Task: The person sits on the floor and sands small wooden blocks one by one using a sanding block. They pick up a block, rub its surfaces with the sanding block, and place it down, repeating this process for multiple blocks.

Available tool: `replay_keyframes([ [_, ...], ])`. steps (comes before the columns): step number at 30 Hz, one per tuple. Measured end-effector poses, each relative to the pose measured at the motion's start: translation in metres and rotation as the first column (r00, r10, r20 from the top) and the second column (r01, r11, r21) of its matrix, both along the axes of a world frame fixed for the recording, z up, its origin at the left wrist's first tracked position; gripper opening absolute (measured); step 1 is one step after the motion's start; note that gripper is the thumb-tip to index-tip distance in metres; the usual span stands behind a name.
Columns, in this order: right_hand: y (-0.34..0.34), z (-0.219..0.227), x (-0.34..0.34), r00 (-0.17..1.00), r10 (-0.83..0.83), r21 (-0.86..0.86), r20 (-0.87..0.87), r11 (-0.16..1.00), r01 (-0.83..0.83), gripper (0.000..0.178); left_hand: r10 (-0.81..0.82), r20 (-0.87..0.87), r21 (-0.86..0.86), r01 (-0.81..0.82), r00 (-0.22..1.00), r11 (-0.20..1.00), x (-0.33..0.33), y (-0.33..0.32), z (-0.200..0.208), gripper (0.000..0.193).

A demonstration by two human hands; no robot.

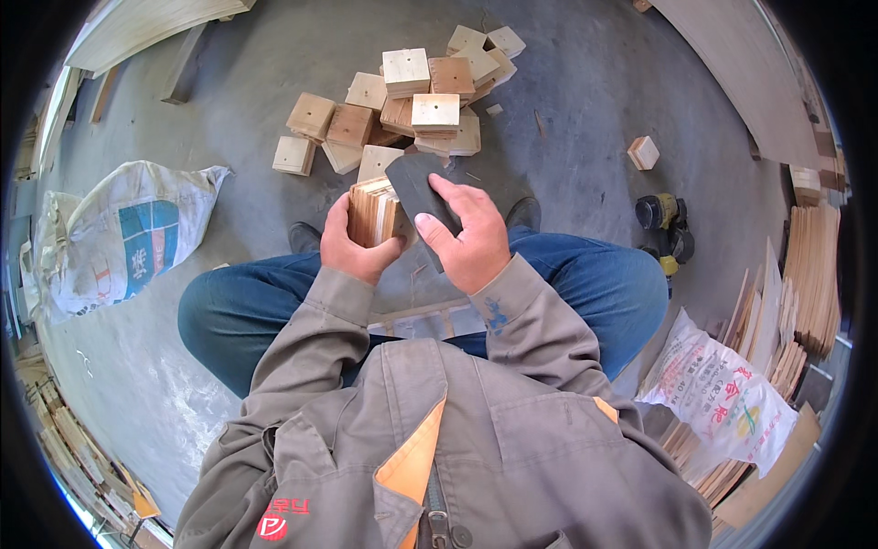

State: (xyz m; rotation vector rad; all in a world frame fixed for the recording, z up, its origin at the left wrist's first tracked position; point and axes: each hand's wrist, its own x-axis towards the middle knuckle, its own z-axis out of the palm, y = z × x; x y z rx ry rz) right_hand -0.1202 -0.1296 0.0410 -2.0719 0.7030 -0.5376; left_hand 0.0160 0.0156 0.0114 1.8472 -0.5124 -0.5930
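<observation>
My left hand (359,249) is closed around a wooden block (372,216) whose side shows several thin layers, like plywood. In my right hand (474,236) is a dark grey flat strip (419,188), which looks like sandpaper. My thumb lies on its upper face and the fingers curl over its far edge. The strip rests over the right side of the block and hides part of it. Just beyond my hands, square wooden blocks (435,111) lie in a loose heap on the floor, many with a small hole in the top face.
A white woven sack (101,242) lies at the left. On the right are a lone block (643,153), a yellow-and-black power drill (666,224), a printed white bag (722,393) and stacked wood strips (812,274). Large boards (146,27) stand at the far edges. A low wooden frame (425,322) sits between my legs.
</observation>
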Motion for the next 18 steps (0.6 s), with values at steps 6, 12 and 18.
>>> replay_keyframes([
  [6,-0.032,-0.018,-0.011,0.953,-0.206,0.133,-0.222,0.962,0.239,0.055,-0.048,0.010,-0.173,0.049,0.999,0.984,-0.008,-0.001,0.000,0.090],
  [12,-0.012,0.011,-0.004,0.996,-0.029,0.241,0.088,0.970,0.007,0.056,-0.052,0.028,-0.092,0.054,0.998,0.994,-0.010,-0.006,0.004,0.091],
  [18,-0.040,-0.035,-0.017,0.948,-0.214,0.063,-0.235,0.970,0.234,0.055,-0.080,-0.032,-0.240,0.070,0.996,0.968,-0.008,-0.003,0.003,0.091],
])
